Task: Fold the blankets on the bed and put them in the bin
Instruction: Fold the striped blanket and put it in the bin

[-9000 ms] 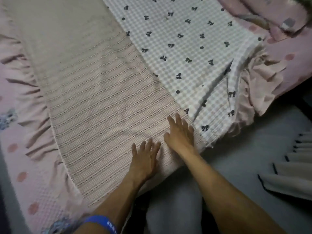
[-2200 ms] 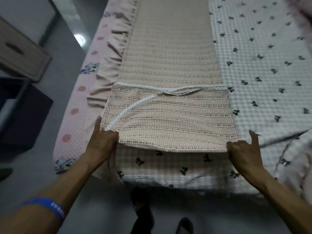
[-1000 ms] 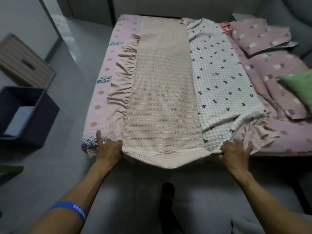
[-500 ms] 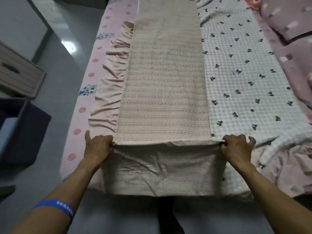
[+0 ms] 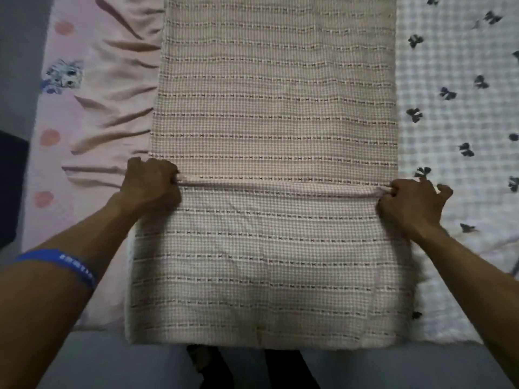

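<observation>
Pink bed (image 5: 84, 113): left hand (image 5: 153, 185), right hand (image 5: 408, 204) fisted, gripping beige blanket (image 5: 269, 108) fold.

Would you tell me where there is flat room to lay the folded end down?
The beige blanket lies flat and uncovered beyond the fold, between the pink ruffle and the bow-print blanket. The fold line is crowded: left hand and right hand grip it.

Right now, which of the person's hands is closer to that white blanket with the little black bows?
The right hand. It grips the striped pink blanket at the edge next to the bow-print blanket. The left hand grips the opposite edge, beside the pink ruffle.
</observation>
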`<action>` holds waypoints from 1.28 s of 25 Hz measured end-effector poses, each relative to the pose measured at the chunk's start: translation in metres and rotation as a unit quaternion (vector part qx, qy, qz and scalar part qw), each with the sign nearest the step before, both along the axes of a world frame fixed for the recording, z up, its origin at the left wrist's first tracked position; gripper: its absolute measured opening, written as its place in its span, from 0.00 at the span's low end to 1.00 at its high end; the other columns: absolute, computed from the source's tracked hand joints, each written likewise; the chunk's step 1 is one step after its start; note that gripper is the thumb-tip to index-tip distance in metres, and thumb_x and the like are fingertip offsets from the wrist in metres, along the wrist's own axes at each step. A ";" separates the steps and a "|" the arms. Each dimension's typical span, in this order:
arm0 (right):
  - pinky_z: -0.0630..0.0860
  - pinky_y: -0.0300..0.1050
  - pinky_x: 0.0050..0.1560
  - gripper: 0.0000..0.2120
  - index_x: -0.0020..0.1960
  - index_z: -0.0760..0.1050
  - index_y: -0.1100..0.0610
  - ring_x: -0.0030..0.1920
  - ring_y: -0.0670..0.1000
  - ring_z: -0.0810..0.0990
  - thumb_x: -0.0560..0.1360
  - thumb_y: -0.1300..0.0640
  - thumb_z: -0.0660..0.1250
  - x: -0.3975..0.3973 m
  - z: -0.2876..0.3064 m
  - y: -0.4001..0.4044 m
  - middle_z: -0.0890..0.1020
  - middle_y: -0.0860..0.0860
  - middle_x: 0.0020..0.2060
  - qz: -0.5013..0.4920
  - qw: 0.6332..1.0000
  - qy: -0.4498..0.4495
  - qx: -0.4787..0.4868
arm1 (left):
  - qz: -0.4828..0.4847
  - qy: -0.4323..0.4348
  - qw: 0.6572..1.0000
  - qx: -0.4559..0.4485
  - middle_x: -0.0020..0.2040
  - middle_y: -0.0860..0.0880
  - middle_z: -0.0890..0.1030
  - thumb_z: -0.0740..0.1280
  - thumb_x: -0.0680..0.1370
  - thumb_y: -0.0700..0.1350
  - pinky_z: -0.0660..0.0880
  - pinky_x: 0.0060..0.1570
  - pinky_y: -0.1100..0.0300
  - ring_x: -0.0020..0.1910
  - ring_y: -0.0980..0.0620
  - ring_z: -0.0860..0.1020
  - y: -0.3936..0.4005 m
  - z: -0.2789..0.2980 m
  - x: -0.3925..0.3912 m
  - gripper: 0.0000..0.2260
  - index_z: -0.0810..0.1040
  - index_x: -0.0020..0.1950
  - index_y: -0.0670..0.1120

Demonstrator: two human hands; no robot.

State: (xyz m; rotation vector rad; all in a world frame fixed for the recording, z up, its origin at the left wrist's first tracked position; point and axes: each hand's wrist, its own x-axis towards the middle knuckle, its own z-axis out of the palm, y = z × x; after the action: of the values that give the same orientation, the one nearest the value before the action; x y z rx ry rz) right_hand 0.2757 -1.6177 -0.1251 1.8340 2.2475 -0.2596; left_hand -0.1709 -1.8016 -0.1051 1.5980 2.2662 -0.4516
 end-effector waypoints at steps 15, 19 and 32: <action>0.48 0.76 0.69 0.35 0.80 0.54 0.55 0.76 0.64 0.58 0.76 0.42 0.50 0.106 -0.012 -0.256 0.56 0.58 0.78 0.061 0.990 -0.116 -0.044 | -0.068 0.058 0.996 0.006 0.76 0.36 0.60 0.53 0.79 0.51 0.50 0.68 0.29 0.74 0.35 0.61 -0.276 -0.020 0.105 0.29 0.63 0.75 0.36; 0.39 0.76 0.68 0.49 0.79 0.55 0.58 0.77 0.66 0.52 0.64 0.53 0.74 0.079 -0.001 -0.275 0.54 0.62 0.78 0.109 0.987 -0.116 0.012 | -0.125 0.039 0.991 0.002 0.71 0.30 0.65 0.69 0.68 0.52 0.48 0.67 0.28 0.66 0.27 0.67 -0.259 -0.015 0.148 0.39 0.64 0.74 0.36; 0.44 0.76 0.69 0.25 0.67 0.71 0.69 0.69 0.70 0.68 0.71 0.62 0.59 0.127 -0.039 -0.280 0.72 0.66 0.68 0.255 0.950 -0.072 0.168 | -0.144 0.129 0.974 0.120 0.44 0.36 0.82 0.63 0.66 0.41 0.35 0.73 0.40 0.41 0.36 0.81 -0.277 -0.036 0.137 0.17 0.80 0.51 0.35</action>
State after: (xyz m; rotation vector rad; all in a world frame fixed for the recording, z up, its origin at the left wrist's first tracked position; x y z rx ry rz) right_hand 0.4031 -1.8976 -0.1645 1.2673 2.6727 0.3549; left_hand -0.0339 -2.0783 -0.1413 2.1174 2.3553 -0.4968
